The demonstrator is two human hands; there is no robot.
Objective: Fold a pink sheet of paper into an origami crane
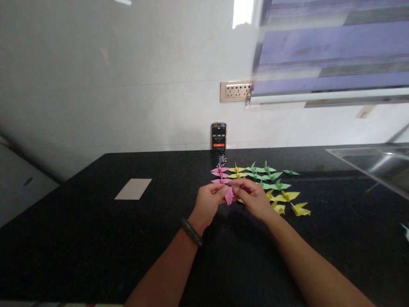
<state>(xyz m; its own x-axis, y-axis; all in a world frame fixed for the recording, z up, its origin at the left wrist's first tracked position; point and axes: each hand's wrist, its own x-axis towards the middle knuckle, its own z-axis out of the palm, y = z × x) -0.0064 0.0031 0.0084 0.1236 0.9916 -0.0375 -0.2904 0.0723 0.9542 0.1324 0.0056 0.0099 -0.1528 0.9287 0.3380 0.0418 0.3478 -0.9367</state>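
Between my two hands is a small folded pink paper crane [229, 196], held above the black countertop. My left hand [209, 200], with a dark bangle on its wrist, pinches it from the left. From the other side my right hand [252, 196] grips it between thumb and fingers. Just beyond my fingers a column of pink paper cranes [220, 175] lies on the counter. Yellow cranes [237, 170] and green cranes [268, 176] are set out beside them. More yellow cranes [300, 209] sit to the right of my right hand, which partly hides some of them.
A stack of pale square paper [133, 189] lies on the countertop [79, 238] to the left. A phone [219, 137] showing a timer leans against the wall, with a small beaded item [223, 160] before it. The sink [377, 164] is at right, a socket panel [236, 91] above.
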